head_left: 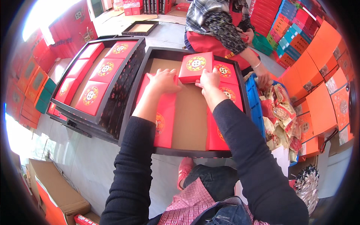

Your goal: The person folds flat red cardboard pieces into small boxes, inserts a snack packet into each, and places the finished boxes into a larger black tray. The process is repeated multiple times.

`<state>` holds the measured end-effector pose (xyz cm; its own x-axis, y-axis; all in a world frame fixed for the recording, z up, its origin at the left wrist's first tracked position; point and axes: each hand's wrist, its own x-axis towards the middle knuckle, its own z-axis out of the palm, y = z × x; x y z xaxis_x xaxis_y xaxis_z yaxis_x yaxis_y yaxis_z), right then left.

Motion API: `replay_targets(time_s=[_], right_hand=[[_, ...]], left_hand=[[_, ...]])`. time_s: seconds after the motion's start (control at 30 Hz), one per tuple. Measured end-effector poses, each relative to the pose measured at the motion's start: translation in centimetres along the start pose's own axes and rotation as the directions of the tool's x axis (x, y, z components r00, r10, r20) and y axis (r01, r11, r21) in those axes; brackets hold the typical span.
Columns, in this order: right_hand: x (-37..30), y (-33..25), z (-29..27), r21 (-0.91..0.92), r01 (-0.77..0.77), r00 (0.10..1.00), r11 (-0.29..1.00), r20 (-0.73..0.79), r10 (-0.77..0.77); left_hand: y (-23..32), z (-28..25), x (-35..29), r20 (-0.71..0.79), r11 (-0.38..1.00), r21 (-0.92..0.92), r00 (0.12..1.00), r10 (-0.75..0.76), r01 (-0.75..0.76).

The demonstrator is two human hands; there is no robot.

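A black-rimmed tray (183, 153) with a brown bottom lies in front of me, holding red square boxes with round gold emblems along its left and right sides. My right hand (210, 80) grips the near right corner of a red gift box (195, 66), tilted at the far end of the tray and overlapping the boxes on the right. My left hand (164, 80) rests with fingers spread on the boxes of the left column; its palm hides part of them. A bare strip of tray bottom runs down the middle between the columns.
Left stands a stack of black trays (122, 80) with more red boxes. A blue crate (256, 108) of small packets (283, 112) is at the right, where a co-worker's hand (264, 79) reaches in. Orange boxes (320, 107) pile up beyond; an open carton (60, 187) sits lower left.
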<state>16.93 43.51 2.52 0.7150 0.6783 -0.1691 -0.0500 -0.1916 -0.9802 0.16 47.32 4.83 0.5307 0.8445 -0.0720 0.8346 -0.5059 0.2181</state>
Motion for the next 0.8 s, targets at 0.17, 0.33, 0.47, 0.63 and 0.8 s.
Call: replay_targets(time_s=[0.17, 0.33, 0.47, 0.63, 0.8], right_hand=[[-0.7, 0.0, 1.0, 0.034, 0.013, 0.993, 0.999, -0.12, -0.009], [4.0, 4.2, 2.6, -0.018, 0.119, 0.97, 0.993, -0.211, -0.12], [3.9, 4.5, 3.3, -0.085, 0.122, 0.982, 0.989, -0.137, -0.133], [-0.2, 1.6, 2.7, -0.249, -0.052, 0.998, 0.967, 0.02, 0.058], [-0.7, 0.9, 2.4, -0.641, 0.087, 0.991, 0.762, -0.025, -0.134]], left_hand=[[-0.5, -0.5, -0.2, 0.025, 0.999, 0.019, 0.999, 0.037, -0.037], [-0.2, -0.2, 0.0, 0.047, 0.997, 0.01, 0.996, 0.075, -0.075], [-0.8, 0.5, 1.0, 0.027, 0.996, -0.087, 0.999, 0.035, -0.033], [-4.7, -1.3, 1.6, -0.381, 0.985, -0.166, 0.924, -0.021, -0.046], [-10.4, -0.2, 2.7, -0.155, 0.942, -0.266, 0.956, -0.251, 0.204]])
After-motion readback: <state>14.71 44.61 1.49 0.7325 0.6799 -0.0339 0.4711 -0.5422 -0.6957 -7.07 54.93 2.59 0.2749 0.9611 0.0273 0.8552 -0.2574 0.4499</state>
